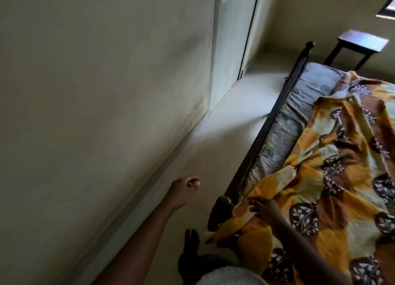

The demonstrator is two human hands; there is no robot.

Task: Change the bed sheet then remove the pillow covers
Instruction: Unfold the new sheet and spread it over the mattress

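Step in hand: bed sheet change, spreading stage. No pillows in view, so covers come later.

Patterned orange/brown sheet lies rumpled over the bed at 4 o'clock, not yet squared. A strip of bare grey mattress shows along the dark side rail at 2 o'clock. The sheet's near corner spills over by the corner post toward the floor.

R hand, at 5 o'clock, is on the sheet near that corner. Its fingers are splayed and released, w/ no pinch that I can see (a bit blurred). L hand, at 6 o'clock, hangs over the floor, well apart from the bed, clenched w/ nothing in it.

Next move, prob: grasp the corner edge w/ both hands, pull toward the rail at 2 o'clock to cover the bare strip, then tuck. The cloth is limp and bunched, so a firm pinch and an even pull are needed or the wrinkles just shift.
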